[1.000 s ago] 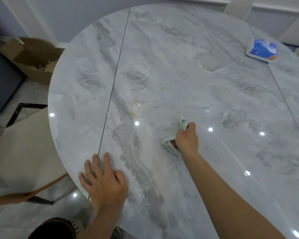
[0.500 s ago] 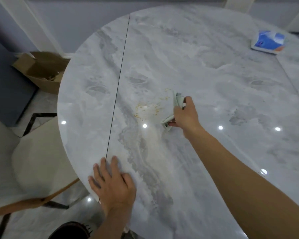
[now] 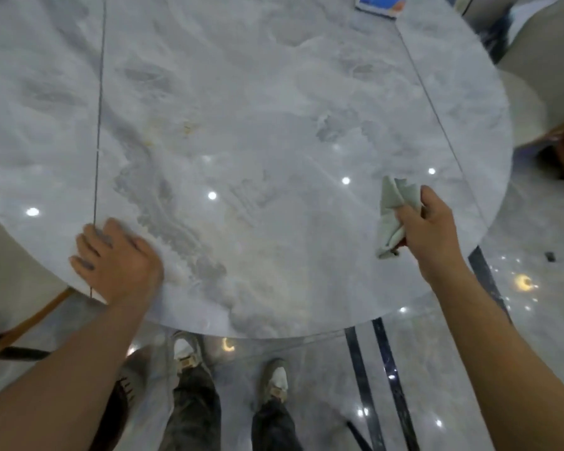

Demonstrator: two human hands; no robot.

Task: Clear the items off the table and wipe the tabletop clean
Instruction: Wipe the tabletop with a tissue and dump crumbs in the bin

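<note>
Desk (image 3: 274,92): round grey marble, with a blue packet (image 3: 380,3) at its far edge.
My left hand (image 3: 118,258): fingers flat, pressing on the near rim.
My right hand (image 3: 433,229): pinches the crumpled cloth (image 3: 393,209) over the near right side.
Crumbs (image 3: 188,126): faint, ahead and left of the cloth, nearer my left hand. I judge the next wipe runs that way.

Left grip (image 3: 118,262) flat, palm down, fingers (image 3: 90,244) spread; right grip (image 3: 432,229) tight round a cloth (image 3: 392,206)
</note>
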